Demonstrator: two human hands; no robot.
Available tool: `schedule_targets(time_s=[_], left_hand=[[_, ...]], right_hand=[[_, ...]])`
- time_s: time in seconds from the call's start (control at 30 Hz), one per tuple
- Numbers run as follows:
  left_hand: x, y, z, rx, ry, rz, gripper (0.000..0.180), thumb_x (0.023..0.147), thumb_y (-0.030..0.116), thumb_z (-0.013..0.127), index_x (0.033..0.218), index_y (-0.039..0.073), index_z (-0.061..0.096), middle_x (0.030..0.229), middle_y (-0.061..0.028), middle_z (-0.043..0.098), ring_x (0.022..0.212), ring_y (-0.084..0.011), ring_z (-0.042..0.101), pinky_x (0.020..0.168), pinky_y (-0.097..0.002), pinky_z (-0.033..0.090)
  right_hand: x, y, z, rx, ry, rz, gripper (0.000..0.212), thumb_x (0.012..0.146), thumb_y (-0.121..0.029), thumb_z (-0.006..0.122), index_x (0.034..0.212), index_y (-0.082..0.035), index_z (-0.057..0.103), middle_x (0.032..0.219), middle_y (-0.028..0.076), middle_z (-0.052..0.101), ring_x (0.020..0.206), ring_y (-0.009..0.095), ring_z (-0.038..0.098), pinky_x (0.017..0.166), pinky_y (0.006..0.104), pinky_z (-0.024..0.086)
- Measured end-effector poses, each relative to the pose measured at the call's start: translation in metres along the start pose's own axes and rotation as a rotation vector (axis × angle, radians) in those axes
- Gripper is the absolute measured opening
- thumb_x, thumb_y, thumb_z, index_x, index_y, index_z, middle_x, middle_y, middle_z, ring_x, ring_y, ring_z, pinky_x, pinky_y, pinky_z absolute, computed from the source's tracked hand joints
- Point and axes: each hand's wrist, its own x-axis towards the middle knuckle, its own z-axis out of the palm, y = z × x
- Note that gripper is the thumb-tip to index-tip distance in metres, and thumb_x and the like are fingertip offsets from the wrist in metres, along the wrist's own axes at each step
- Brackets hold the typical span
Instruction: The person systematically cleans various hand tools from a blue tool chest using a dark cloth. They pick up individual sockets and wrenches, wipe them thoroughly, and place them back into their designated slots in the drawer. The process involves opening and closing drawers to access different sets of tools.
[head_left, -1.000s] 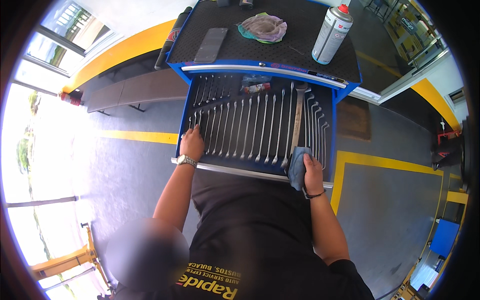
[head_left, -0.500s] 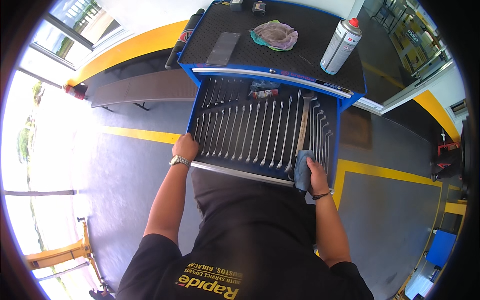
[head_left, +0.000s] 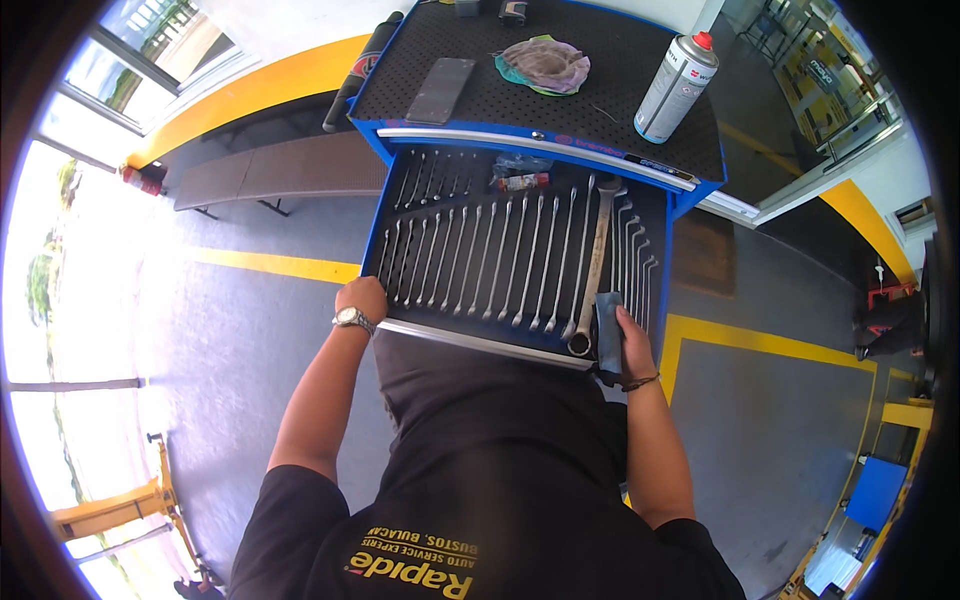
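A blue tool chest's drawer (head_left: 470, 343) is pulled out in front of me. Slim combination wrenches (head_left: 505, 255) lie in it side by side, in order of size. Right of them is one large, worn wrench (head_left: 597, 255), its ring end at the front, and several offset wrenches (head_left: 630, 240) lie beyond it. My left hand (head_left: 361, 297) is closed on the drawer's front left corner. In my right hand (head_left: 634, 340), closed near the front right corner, is a blue-grey cloth (head_left: 608, 325) that hangs beside the large wrench's ring end. The right fingertips are partly hidden.
On the chest's perforated black top (head_left: 480, 40) are a phone-like dark slab (head_left: 441, 90), a crumpled rag (head_left: 545, 66) and a spray can (head_left: 677, 88) with a red cap. A long brown bench (head_left: 280, 170) stands behind left. Yellow lines (head_left: 770, 345) mark the grey floor.
My right hand and the cloth have moved off the large wrench, whose ring end now shows. My left hand stays on the drawer corner. The whole view has shifted slightly.
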Motion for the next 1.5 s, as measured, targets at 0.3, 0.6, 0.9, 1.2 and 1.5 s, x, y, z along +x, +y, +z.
schedule_targets(time_s=[0.3,0.6,0.9,1.2,1.5], left_hand=[[-0.016,-0.044,-0.04,-0.217,0.072,0.163,0.026,0.087,0.019,0.055,0.086,-0.002,0.068,0.086,-0.0196,0.072,0.078,-0.0315,0.07,0.075,-0.0425,0.055],[-0.124,0.002,-0.112,-1.549,-0.074,0.293,0.014,0.096,0.01,0.059,0.1,-0.002,0.061,0.079,-0.0084,0.066,0.07,-0.0164,0.064,0.067,-0.0309,0.055],[-0.15,0.077,-0.128,-1.88,-0.245,0.719,0.017,0.096,0.01,0.059,0.105,-0.004,0.057,0.081,-0.0152,0.066,0.073,-0.0217,0.068,0.07,-0.0346,0.059],[-0.17,0.116,-0.134,-1.972,-0.47,0.727,0.012,0.098,0.004,0.054,0.108,-0.002,0.058,0.09,-0.0088,0.067,0.08,-0.014,0.065,0.073,-0.028,0.055],[-0.177,0.141,-0.128,-1.738,-0.146,1.019,0.027,0.094,0.007,0.058,0.12,0.002,0.061,0.113,-0.0046,0.065,0.1,-0.0127,0.062,0.086,-0.0284,0.049]], right_hand=[[0.007,0.005,-0.025,0.084,-0.233,-0.048,0.037,0.103,-0.035,0.046,0.112,-0.003,0.061,0.093,0.008,0.066,0.075,0.021,0.066,0.066,0.0302,0.054],[-0.004,0.007,0.022,0.64,-0.398,-0.228,0.035,0.102,-0.04,0.045,0.114,-0.012,0.061,0.11,0.005,0.061,0.107,0.024,0.06,0.096,0.0489,0.047],[-0.011,-0.018,0.125,0.475,-0.247,-0.165,0.039,0.099,-0.042,0.044,0.118,-0.01,0.054,0.119,0.011,0.055,0.112,0.028,0.055,0.099,0.0461,0.043],[-0.105,-0.057,0.181,-0.266,-0.406,-0.08,0.054,0.102,-0.042,0.034,0.136,-0.001,0.044,0.134,0.018,0.05,0.12,0.028,0.051,0.101,0.0406,0.041],[-0.113,-0.043,0.193,-0.303,-0.53,-0.846,0.039,0.103,-0.032,0.044,0.115,0.004,0.052,0.116,0.016,0.057,0.118,0.027,0.053,0.102,0.0394,0.04]])
